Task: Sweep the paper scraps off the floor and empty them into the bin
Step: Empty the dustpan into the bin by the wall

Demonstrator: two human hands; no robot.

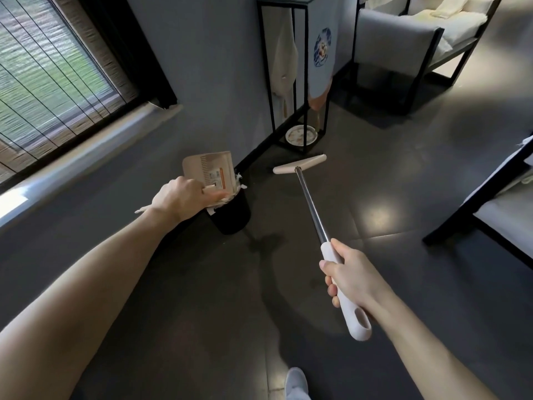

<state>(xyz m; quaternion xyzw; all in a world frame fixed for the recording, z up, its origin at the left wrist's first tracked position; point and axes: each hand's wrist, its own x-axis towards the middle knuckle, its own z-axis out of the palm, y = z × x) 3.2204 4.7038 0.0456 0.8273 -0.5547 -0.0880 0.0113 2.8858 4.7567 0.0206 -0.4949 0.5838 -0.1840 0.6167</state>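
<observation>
- Paper scraps (240, 184), white shreds, sit at the rim of the black bin (230, 219), just left of frame centre, under a tipped dustpan (207, 168).
- Left hand (178, 200): its fingers (215, 195) curl round the dustpan's handle, whose end pokes out behind the wrist. This grip likely tilts the pan so the scraps slide out.
- The beige dustpan stands almost upright, its mouth down against the bin's opening. The task looks to be at its emptying step.
- Right hand (352, 280), lower right: its fingers wrap tightly round the white grip of the broom (310, 209).
- The broom head (300, 164) is low by the dark floor (389, 327), probably parked clear of the pour.
- Upper centre: a black metal stand (302, 67) has a plate (301, 135) at its foot.
</observation>
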